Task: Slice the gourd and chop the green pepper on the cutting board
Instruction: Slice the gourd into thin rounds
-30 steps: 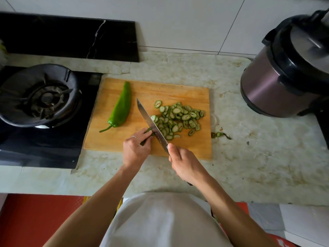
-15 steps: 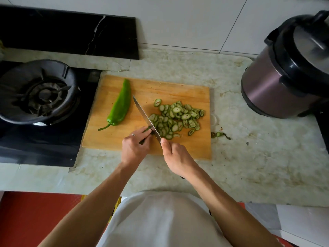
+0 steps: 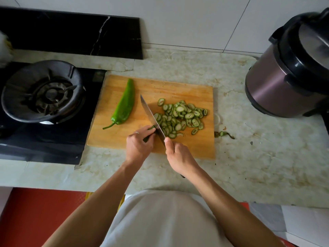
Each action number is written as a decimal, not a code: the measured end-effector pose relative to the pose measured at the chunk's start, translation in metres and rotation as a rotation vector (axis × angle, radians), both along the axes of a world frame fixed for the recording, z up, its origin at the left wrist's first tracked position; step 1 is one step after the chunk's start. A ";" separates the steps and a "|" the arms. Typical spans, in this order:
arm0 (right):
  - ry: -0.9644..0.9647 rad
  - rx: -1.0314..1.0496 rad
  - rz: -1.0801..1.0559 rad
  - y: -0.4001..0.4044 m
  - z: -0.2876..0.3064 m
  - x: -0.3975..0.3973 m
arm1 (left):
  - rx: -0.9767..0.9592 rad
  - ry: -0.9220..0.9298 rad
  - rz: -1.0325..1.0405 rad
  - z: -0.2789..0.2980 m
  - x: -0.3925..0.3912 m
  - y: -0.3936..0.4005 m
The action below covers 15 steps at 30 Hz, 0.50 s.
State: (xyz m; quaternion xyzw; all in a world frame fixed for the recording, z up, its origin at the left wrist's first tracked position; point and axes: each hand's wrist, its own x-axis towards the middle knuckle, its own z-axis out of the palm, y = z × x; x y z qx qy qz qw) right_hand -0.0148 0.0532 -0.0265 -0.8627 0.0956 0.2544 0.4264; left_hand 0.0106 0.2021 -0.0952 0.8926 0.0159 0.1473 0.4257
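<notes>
Gourd stub (image 3: 151,130) nearly gone, pinched under the curled fingers of the left hand (image 3: 138,145) at lower centre of the cutting board (image 3: 178,86). Right hand (image 3: 179,155) wrapped round the handle of the knife (image 3: 151,116), blade edge down against the stub's cut face, tip aimed toward the upper left of the frame. Pile of gourd slices (image 3: 179,118) just right of the blade, spread across the board's right half.

To finish this step well: keep left fingertips tucked back, knuckles guiding the flat of the blade; with so little left to hold, take thin, slow cuts and probably discard the last nub rather than chase it. Keep the slices clear of the blade's path.

Stub too hidden by the fingers to read its axis with certainty; appears to run from lower left to upper right, across the blade.

Green pepper (image 3: 124,106) whole, untouched, on the left part of the board, well apart from the hands. Long axis steeply diagonal: tapered tip toward the top of the frame, stem curling toward lower left. Should be turned crosswise to the blade before chopping.
</notes>
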 end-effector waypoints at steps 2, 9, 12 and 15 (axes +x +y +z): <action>-0.001 0.018 -0.056 -0.001 -0.002 0.000 | 0.016 0.005 0.000 0.002 0.000 0.001; -0.025 0.033 -0.082 -0.014 0.001 -0.004 | 0.133 0.015 -0.070 0.002 0.002 0.008; -0.047 0.047 -0.038 -0.016 0.008 -0.010 | 0.138 0.001 -0.061 0.002 0.000 0.007; -0.073 0.053 -0.009 -0.015 0.012 -0.015 | 0.136 0.000 -0.048 0.004 -0.001 0.006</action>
